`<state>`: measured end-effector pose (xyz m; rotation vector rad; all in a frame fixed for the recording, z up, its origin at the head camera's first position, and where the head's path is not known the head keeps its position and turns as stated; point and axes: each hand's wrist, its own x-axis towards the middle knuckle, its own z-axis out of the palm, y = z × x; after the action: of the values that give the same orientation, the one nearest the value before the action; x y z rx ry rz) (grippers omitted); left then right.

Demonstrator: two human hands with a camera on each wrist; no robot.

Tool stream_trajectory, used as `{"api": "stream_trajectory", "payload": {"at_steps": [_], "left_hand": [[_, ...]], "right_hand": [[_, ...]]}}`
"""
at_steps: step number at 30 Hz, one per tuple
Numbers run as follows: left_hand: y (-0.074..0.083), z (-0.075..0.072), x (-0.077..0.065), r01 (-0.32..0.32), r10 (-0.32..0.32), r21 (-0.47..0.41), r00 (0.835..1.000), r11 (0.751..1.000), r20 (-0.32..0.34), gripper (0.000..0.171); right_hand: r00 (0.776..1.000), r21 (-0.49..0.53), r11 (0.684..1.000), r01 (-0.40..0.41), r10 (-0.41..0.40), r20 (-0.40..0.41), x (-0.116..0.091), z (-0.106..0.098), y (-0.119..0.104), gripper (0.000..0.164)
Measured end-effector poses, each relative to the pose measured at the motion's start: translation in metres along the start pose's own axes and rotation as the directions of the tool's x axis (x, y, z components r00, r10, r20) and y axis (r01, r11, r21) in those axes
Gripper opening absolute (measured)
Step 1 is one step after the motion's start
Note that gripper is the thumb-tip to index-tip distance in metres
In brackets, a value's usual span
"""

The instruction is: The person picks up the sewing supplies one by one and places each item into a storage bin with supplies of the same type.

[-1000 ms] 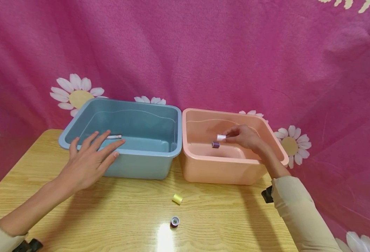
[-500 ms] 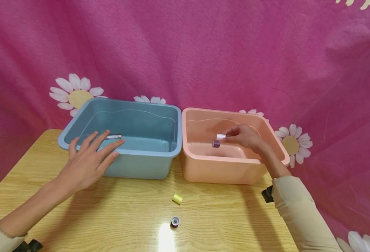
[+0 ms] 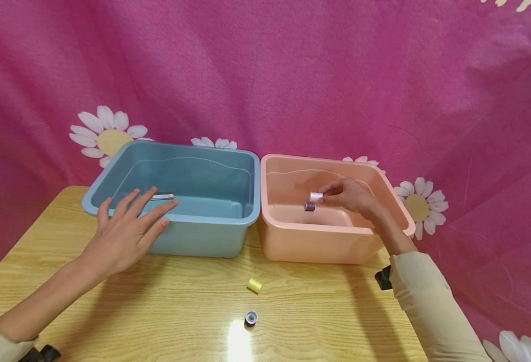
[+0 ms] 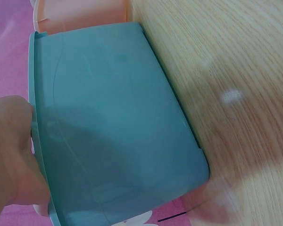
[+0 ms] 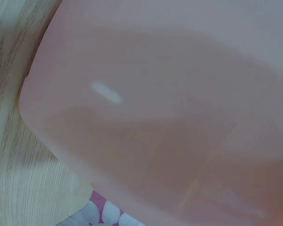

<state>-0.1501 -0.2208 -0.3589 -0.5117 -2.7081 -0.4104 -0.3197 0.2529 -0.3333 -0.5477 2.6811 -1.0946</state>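
Note:
In the head view my right hand (image 3: 349, 195) reaches into the pink bin (image 3: 320, 229) and pinches a white thread spool (image 3: 316, 196) between thumb and fingers. Just below that spool, inside the same bin, is a purple thread spool (image 3: 310, 206). My left hand (image 3: 122, 234) spreads its fingers over the front rim of the blue bin (image 3: 202, 219), palm down and holding nothing. Beyond its fingertips a small white-and-metal item (image 3: 162, 196) lies in the blue bin. The right wrist view shows only the pink bin's outer wall (image 5: 146, 94), and the right hand is hidden there.
On the wooden table (image 3: 179, 301), in front of the bins, lie a yellow thread spool (image 3: 254, 285) and a dark spool (image 3: 251, 318) standing on end. The two bins stand side by side against a pink flowered cloth (image 3: 265, 75).

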Motion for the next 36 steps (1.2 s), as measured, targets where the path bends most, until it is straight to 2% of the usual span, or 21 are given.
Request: {"api": "stream_trajectory", "payload": {"at_steps": [6,14,24,36], "left_hand": [[0.0002,0.0004,0.0004,0.0,0.0,-0.001,1.0,1.0,-0.003,0.045],[-0.0006,0.0008,0.0013,-0.01,0.01,0.002,1.0,1.0,-0.014,0.044],[0.0002,0.0001,0.0007,0.002,-0.002,0.001,1.0,1.0,-0.006,0.045],[-0.0004,0.0006,0.0007,-0.004,0.004,0.001,1.0,1.0,-0.01,0.044]], "right_hand": [[1.0,-0.027,1.0,0.003,-0.004,-0.004,0.0006,-0.0011,0.0007,0.026],[1.0,0.038,0.999,0.014,-0.014,0.01,-0.001,-0.0001,-0.0005,0.03],[0.999,0.024,1.0,0.016,-0.016,0.028,0.0004,0.0,-0.0003,0.03],[1.0,0.032,0.999,0.014,-0.015,0.015,-0.0006,-0.0015,-0.0029,0.027]]}}
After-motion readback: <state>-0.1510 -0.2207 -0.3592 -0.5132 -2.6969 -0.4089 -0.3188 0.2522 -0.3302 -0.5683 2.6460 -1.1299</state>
